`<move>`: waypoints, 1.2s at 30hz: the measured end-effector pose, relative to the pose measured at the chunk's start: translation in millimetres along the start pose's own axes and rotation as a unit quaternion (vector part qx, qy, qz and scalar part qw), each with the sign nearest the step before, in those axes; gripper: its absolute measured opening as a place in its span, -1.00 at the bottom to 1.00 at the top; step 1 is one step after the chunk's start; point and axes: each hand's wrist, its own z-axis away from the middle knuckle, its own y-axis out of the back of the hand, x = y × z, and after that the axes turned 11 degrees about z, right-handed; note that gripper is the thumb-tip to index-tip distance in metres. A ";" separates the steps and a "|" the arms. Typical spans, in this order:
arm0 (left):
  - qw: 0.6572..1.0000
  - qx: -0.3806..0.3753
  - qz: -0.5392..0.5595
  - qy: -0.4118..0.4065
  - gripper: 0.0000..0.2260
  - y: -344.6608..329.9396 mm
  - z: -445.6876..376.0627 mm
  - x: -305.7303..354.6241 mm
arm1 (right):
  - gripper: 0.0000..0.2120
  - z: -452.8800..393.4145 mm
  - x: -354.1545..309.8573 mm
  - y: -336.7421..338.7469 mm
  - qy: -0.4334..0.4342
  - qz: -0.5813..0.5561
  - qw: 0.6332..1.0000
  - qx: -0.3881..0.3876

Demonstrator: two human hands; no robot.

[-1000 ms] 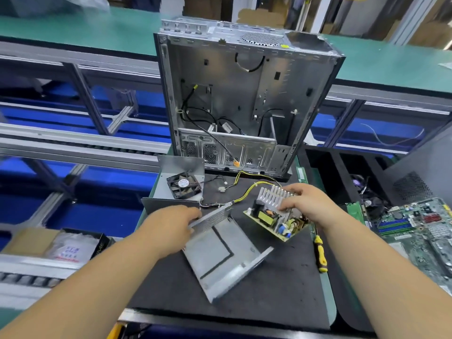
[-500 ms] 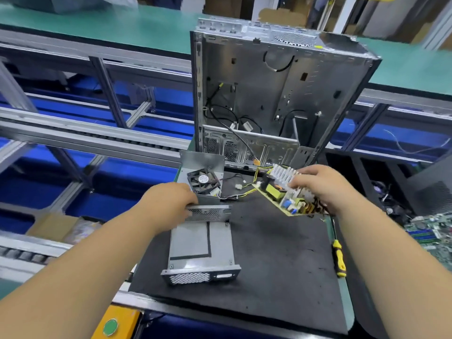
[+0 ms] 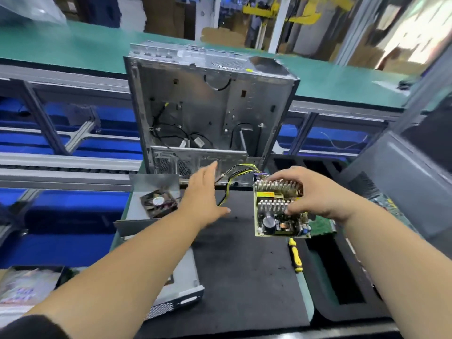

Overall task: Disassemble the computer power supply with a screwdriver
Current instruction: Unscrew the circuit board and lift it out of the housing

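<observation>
Right hand [image 3: 315,194] is gripping the power supply circuit board [image 3: 278,211] by its finned heatsinks, holding it raised above the black mat [image 3: 244,265], board face toward the camera — yellow and black wires [image 3: 234,177] are trailing from its top edge toward the open computer case [image 3: 208,106]. Left hand [image 3: 203,194] is reaching forward with fingers straight, holding nothing. Metal housing shell [image 3: 181,289] is lying at the mat's left edge under the left forearm. Fan cover [image 3: 156,199] is sitting behind it — yellow-handled screwdriver [image 3: 294,255] is lying at the mat's right edge.

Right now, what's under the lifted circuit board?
Below the circuit board, gripped by the right hand, lie the black mat and a yellow-handled screwdriver. The board's underside is hidden.
</observation>
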 end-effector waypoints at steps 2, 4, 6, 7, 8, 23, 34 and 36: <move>0.999 -0.001 0.024 0.043 -0.06 -8.8 -12.1 2.1 | -0.33 6.6 6.5 0.8 0.001 -0.001 1.000 0.005; 0.999 -0.023 0.003 0.046 -0.39 -15.6 -21.2 1.6 | -0.32 11.5 12.9 -0.1 0.001 -0.004 1.000 0.022; 0.996 -0.072 0.026 0.048 -0.64 -21.1 -25.3 4.0 | -0.32 15.7 18.3 -2.1 -0.006 -0.013 0.999 0.041; 0.991 -0.103 0.070 0.053 -0.70 -26.2 -27.0 7.4 | -0.32 18.2 22.1 -2.5 -0.013 -0.016 0.999 0.050; 0.983 -0.129 0.117 0.060 -0.75 -30.1 -27.2 9.8 | -0.32 19.3 23.5 -3.7 -0.019 -0.017 0.998 0.056; 0.994 -0.069 -0.085 0.005 -0.82 85.6 -60.2 34.5 | -0.28 -22.5 31.6 -21.0 -0.015 -0.029 0.999 0.027; 0.963 -0.116 -0.196 0.147 -0.87 129.0 -34.1 -43.6 | -0.32 -94.7 -22.6 -87.6 0.032 -0.057 0.995 -0.072; 0.953 -0.128 -0.218 0.166 -0.88 133.4 -29.7 -57.8 | -0.31 -107.0 -33.5 -102.3 0.041 -0.062 0.994 -0.085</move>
